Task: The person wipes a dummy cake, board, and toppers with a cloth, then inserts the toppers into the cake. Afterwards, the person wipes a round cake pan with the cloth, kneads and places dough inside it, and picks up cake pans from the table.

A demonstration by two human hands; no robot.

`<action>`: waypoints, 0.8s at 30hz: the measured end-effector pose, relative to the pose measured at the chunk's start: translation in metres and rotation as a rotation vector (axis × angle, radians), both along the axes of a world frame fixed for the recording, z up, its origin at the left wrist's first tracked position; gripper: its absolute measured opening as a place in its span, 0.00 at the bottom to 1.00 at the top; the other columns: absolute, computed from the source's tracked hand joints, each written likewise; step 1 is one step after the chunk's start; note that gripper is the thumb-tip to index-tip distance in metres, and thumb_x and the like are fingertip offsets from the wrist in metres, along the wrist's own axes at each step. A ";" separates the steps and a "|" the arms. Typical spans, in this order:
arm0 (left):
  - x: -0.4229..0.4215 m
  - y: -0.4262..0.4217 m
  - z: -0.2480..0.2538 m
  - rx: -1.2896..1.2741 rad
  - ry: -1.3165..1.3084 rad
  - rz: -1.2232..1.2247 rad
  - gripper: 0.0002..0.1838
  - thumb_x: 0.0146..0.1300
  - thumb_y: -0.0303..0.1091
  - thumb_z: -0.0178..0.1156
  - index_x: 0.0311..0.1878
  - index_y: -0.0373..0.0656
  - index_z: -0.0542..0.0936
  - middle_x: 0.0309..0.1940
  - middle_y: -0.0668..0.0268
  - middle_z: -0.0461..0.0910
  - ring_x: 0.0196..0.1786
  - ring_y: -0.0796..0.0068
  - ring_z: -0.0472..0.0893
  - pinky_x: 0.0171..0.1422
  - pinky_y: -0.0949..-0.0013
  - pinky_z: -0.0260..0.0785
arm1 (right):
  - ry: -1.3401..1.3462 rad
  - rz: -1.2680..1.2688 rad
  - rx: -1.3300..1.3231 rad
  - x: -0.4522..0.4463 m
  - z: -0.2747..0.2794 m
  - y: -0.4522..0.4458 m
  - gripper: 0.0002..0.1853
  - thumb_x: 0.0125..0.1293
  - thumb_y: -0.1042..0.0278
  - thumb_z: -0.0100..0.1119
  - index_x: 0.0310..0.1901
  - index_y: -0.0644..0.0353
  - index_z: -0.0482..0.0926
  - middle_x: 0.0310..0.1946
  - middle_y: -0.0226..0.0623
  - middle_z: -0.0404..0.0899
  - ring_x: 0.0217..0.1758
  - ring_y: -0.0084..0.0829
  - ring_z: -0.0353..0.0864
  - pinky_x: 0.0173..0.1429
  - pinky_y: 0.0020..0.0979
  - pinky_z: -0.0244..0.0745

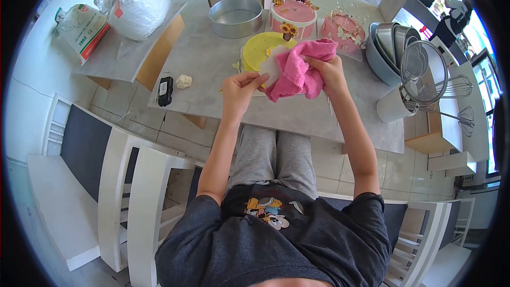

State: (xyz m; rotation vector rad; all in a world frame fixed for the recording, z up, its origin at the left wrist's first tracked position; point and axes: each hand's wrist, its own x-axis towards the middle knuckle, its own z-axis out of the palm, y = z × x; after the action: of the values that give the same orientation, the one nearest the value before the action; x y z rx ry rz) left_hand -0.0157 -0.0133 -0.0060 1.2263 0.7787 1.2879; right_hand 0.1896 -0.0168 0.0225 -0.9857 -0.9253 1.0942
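Pink cloth and white piece held above table

The right hand (328, 76) was clamped on the pink cloth (302, 72); the left hand (243, 87) pinched the white piece (272, 69) against it. Both were over the near edge of the table (204, 82), before the yellow cake (261, 49).

Fluffy cloth (303, 72): bright pink. Thin flat piece (271, 69): white. Round cake-shaped item (259, 48): yellow. Round metal pan (235, 20): silver-grey. Round cake with banded side (294, 15): pink top, white band; sunflower decorations (289, 30): yellow petals, brown centres. Round cake with butterfly decorations (342, 31): pink, butterflies white. Short-sleeved T-shirt (281, 244): charcoal; multicoloured cartoon print. Fabric trousers (279, 157): mottled grey. Smooth tabletop (204, 82): grey, faintly marbled. Small oblong case (165, 91): black, pale label. Printed sack (85, 31): white, red, green.
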 end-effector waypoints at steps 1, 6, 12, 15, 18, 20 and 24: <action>0.001 0.001 -0.001 0.009 0.015 0.009 0.06 0.50 0.24 0.64 0.30 0.31 0.80 0.21 0.65 0.79 0.22 0.81 0.76 0.28 0.81 0.67 | -0.006 -0.015 -0.014 0.001 0.001 0.000 0.14 0.47 0.80 0.64 0.38 0.71 0.76 0.35 0.40 0.79 0.36 0.27 0.79 0.40 0.26 0.77; -0.003 0.003 0.003 0.031 0.057 0.018 0.07 0.49 0.25 0.65 0.30 0.31 0.80 0.21 0.65 0.79 0.23 0.81 0.76 0.28 0.81 0.66 | -0.056 -0.012 0.016 0.016 0.003 0.004 0.13 0.48 0.80 0.63 0.38 0.71 0.76 0.34 0.40 0.79 0.35 0.27 0.79 0.40 0.26 0.76; -0.049 0.026 -0.013 -0.118 -0.159 0.000 0.07 0.55 0.28 0.60 0.35 0.36 0.78 0.24 0.70 0.77 0.26 0.83 0.73 0.34 0.80 0.63 | 0.252 -0.043 0.079 0.076 0.011 0.009 0.15 0.57 0.76 0.55 0.47 0.66 0.69 0.40 0.40 0.75 0.41 0.31 0.77 0.43 0.30 0.76; -0.037 0.024 -0.017 -0.442 -0.739 -0.439 0.07 0.57 0.32 0.58 0.36 0.39 0.77 0.27 0.70 0.76 0.25 0.83 0.71 0.38 0.78 0.61 | 0.431 0.083 0.020 0.053 0.000 -0.006 0.18 0.59 0.73 0.52 0.52 0.64 0.65 0.45 0.39 0.73 0.47 0.32 0.75 0.50 0.33 0.74; -0.008 0.017 -0.023 -0.684 -1.062 -1.080 0.12 0.59 0.32 0.56 0.45 0.38 0.74 0.36 0.67 0.77 0.30 0.81 0.75 0.42 0.75 0.66 | 0.320 0.379 -0.060 -0.004 0.000 -0.021 0.31 0.52 0.68 0.63 0.56 0.60 0.60 0.49 0.37 0.70 0.51 0.31 0.72 0.56 0.32 0.70; 0.004 -0.005 -0.015 -0.621 -0.632 -0.659 0.16 0.60 0.33 0.54 0.50 0.39 0.71 0.41 0.65 0.78 0.38 0.78 0.78 0.49 0.70 0.70 | 0.177 0.509 0.036 -0.032 -0.001 -0.022 0.33 0.47 0.75 0.65 0.55 0.64 0.61 0.47 0.37 0.71 0.51 0.29 0.72 0.55 0.32 0.70; -0.007 -0.003 -0.011 -0.571 -0.522 -0.550 0.17 0.60 0.32 0.54 0.52 0.38 0.70 0.43 0.63 0.77 0.43 0.77 0.78 0.50 0.72 0.71 | 0.066 0.379 0.011 -0.042 0.011 -0.015 0.22 0.46 0.78 0.65 0.45 0.67 0.71 0.39 0.35 0.77 0.42 0.28 0.77 0.48 0.29 0.73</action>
State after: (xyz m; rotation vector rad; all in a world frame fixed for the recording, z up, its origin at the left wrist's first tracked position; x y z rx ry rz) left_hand -0.0228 -0.0161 -0.0167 0.5400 0.3450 0.7880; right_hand 0.1477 -0.0320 0.0337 -0.7769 -1.0897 1.4277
